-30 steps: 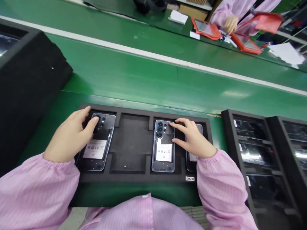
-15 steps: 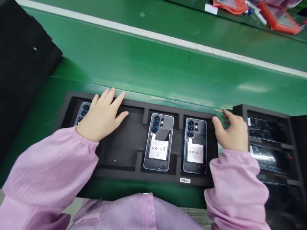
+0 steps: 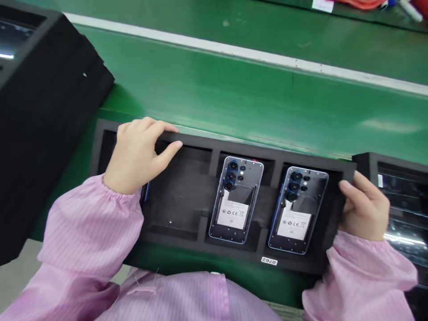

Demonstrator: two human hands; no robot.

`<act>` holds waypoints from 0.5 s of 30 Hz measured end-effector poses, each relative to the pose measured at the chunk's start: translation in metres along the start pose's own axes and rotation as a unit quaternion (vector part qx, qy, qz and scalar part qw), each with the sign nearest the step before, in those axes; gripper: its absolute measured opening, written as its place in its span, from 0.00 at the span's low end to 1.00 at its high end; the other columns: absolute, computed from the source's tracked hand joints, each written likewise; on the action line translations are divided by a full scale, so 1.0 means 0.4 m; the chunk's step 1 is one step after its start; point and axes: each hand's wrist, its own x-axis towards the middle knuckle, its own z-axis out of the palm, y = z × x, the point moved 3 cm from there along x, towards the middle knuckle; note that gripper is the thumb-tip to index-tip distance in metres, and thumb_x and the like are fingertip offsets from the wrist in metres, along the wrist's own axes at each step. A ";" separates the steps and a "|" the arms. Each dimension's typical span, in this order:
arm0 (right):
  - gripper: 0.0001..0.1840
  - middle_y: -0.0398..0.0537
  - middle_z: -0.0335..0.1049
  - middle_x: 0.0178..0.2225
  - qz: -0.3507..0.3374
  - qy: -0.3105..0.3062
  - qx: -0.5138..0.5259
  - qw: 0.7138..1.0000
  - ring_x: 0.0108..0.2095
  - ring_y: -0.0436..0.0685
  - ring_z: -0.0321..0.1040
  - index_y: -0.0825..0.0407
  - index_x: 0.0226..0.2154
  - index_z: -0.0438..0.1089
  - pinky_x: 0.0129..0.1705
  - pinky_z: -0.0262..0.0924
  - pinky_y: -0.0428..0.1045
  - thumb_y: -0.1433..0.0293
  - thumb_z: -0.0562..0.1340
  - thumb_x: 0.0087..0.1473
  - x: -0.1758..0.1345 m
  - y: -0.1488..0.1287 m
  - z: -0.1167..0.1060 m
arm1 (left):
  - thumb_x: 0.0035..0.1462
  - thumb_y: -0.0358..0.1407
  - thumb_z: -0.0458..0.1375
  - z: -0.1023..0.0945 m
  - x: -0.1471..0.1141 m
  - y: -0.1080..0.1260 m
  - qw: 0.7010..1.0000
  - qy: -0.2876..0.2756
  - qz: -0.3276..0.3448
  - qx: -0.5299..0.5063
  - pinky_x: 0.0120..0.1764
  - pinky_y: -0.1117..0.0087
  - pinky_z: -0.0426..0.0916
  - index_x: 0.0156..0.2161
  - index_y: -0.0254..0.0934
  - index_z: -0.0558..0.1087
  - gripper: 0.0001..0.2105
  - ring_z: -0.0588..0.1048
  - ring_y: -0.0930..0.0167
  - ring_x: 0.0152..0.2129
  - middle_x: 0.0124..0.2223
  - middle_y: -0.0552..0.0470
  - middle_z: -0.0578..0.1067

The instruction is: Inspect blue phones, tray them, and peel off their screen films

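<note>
A long black foam tray [image 3: 242,147] with compartments lies before me, with a "0762" label [image 3: 269,261] on its front rim. One phone [image 3: 233,214] with an exposed white battery label sits in a middle compartment. A similar phone [image 3: 294,225] rests in the right-end compartment. My left hand [image 3: 138,149] is curled over the back rim, thumb on the inner side; it hides most of another phone, whose blue edge shows below the wrist. At the right end, my right hand [image 3: 364,205] grips the tray's side, its thumb on top and its fingers partly hidden.
A tall stack of black trays [image 3: 50,133] stands at the left. More black trays [image 3: 364,157] holding dark, shiny panels are close by on the right. Behind runs a green surface [image 3: 227,98] with a pale strip; red items [image 3: 361,3] lie at the top right.
My hands have closed on the tray's back rim and right end; before, the fingers were spread. The tray's right end looks raised and nearer, and the view has shifted left.
</note>
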 end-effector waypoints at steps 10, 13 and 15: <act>0.26 0.48 0.65 0.30 0.010 -0.045 0.112 0.993 0.30 0.62 0.64 0.44 0.36 0.74 0.35 0.60 0.58 0.60 0.67 0.27 0.000 -0.026 -0.041 | 0.59 0.46 0.56 -0.036 -0.031 -0.015 0.990 0.116 0.033 -0.069 0.48 0.58 0.58 0.41 0.41 0.75 0.13 0.71 0.61 0.38 0.37 0.50 0.74; 0.26 0.46 0.60 0.28 0.034 -0.040 0.099 0.994 0.27 0.59 0.58 0.43 0.32 0.70 0.37 0.59 0.58 0.57 0.67 0.22 0.001 -0.039 -0.050 | 0.59 0.47 0.56 -0.036 -0.031 -0.020 0.989 0.117 0.037 -0.080 0.47 0.57 0.59 0.41 0.41 0.75 0.13 0.71 0.61 0.38 0.37 0.50 0.74; 0.30 0.47 0.61 0.29 0.051 -0.019 0.094 0.994 0.29 0.60 0.59 0.43 0.33 0.71 0.41 0.59 0.61 0.57 0.67 0.18 0.000 -0.039 -0.051 | 0.59 0.48 0.55 -0.034 -0.032 -0.021 0.989 0.117 0.043 -0.081 0.47 0.57 0.59 0.41 0.41 0.75 0.14 0.71 0.61 0.38 0.38 0.50 0.74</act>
